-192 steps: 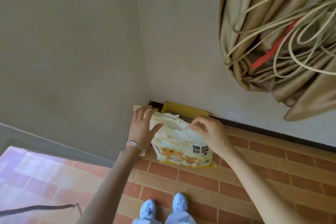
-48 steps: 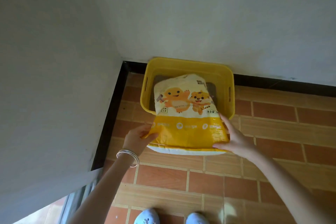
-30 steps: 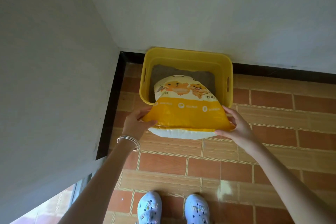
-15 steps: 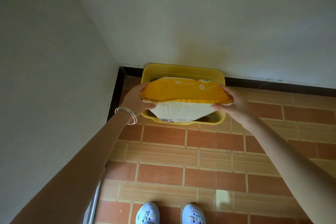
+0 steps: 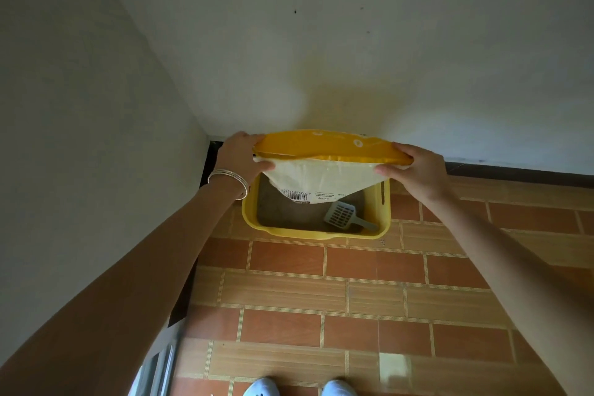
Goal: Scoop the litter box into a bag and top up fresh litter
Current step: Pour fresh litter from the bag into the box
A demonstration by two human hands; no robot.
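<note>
A yellow litter box point(image 5: 316, 232) stands on the tiled floor in the corner of two walls, with grey litter inside. A grey slotted scoop point(image 5: 342, 215) lies in its near right part. I hold a yellow-and-white litter bag point(image 5: 321, 167) upside down above the box, its yellow bottom up and its white barcoded side facing me. My left hand point(image 5: 241, 159) grips the bag's left bottom corner. At the right bottom corner my right hand point(image 5: 414, 170) grips it too. The bag's mouth hangs low inside the box, hidden behind the bag.
A white wall rises right behind the box and another close on the left, with a dark skirting point(image 5: 514, 170) along the floor. Orange brick-pattern tiles point(image 5: 353, 299) stretch toward my white shoes point(image 5: 262, 389). A metal door frame point(image 5: 160, 363) shows at the bottom left.
Both hands have raised the bag higher and tipped it fully over the box. The scoop and litter, covered before, show under the bag now.
</note>
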